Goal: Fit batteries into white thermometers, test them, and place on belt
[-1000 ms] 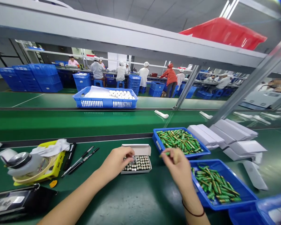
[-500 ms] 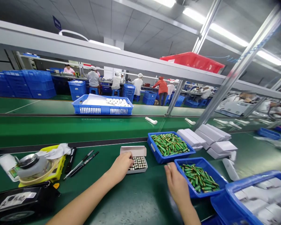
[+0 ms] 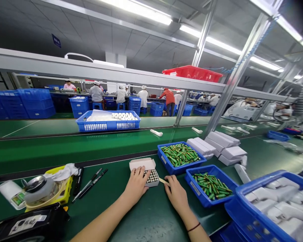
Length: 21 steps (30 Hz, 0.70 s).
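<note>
My left hand (image 3: 137, 184) rests on the left side of a small white box (image 3: 151, 177) packed with upright silver-topped batteries, fingers curled over its edge; the box's lid flap stands open at the back. My right hand (image 3: 176, 195) lies on the green bench just right of the box. Its fingers pinch a thin pale piece (image 3: 164, 181) that points at the box; I cannot tell what the piece is. Two blue trays of green batteries sit right of my hands, one farther (image 3: 166, 160) and one nearer (image 3: 195, 188).
A blue bin of white devices (image 3: 244, 198) stands at the near right, stacked white boxes (image 3: 222, 147) behind it. At the left are a yellow tray with a metal dish (image 3: 65, 188), pens (image 3: 91, 179) and a black device (image 3: 27, 223). A blue basket (image 3: 107, 125) stands beyond the conveyor, workers behind.
My right hand left the battery trays and came down beside the box with a thin piece in its fingers. The left hand stayed on the box. The view tilted up and right.
</note>
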Motion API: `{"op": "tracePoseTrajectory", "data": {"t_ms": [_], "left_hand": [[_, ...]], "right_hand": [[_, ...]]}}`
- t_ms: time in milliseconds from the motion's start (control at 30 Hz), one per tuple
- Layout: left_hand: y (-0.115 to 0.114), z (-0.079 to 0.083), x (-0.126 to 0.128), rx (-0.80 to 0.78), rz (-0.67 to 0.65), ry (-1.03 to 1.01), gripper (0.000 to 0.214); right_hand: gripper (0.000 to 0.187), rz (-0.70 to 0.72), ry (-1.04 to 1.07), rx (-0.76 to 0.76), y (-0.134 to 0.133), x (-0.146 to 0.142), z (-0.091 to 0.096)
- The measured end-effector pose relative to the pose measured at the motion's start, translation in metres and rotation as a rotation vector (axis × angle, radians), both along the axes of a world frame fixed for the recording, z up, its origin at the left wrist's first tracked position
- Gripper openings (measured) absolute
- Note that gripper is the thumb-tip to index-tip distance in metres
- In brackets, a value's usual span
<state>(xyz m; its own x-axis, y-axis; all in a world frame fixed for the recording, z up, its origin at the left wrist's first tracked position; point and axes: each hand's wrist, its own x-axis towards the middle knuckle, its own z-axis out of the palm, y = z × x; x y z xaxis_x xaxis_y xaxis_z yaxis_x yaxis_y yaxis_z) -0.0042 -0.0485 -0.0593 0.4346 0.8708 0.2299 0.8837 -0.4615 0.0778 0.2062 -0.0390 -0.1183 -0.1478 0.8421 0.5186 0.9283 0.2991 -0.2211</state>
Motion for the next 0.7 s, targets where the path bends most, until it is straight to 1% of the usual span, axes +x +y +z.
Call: {"op": "tracePoseTrajectory", "data": {"t_ms": [100, 267, 433, 533, 600, 700], "left_hand": [[0.001, -0.007, 0.0, 0.036, -0.008, 0.023, 0.066], [0.0, -0.004, -0.003, 0.068, -0.016, 0.034, 0.064], [0.0, -0.005, -0.003, 0.07, -0.013, 0.022, 0.063], [0.002, -0.006, -0.002, 0.065, -0.002, 0.019, 0.064], [0.004, -0.008, -0.001, 0.039, 0.007, 0.006, 0.065], [0.004, -0.009, -0.001, -0.053, 0.015, -0.047, 0.066]], "right_hand": [[0.015, -0.026, 0.019, 0.008, 0.002, -0.001, 0.005], [0.008, -0.067, 0.045, 0.03, -0.003, -0.006, 0.015], [0.014, -0.092, 0.067, 0.096, -0.004, -0.002, 0.033], [0.02, -0.095, 0.047, 0.146, 0.01, 0.011, 0.047], [0.024, -0.124, 0.026, 0.161, 0.027, 0.02, 0.056], [0.029, -0.179, -0.009, 0.142, 0.056, 0.03, 0.064]]}}
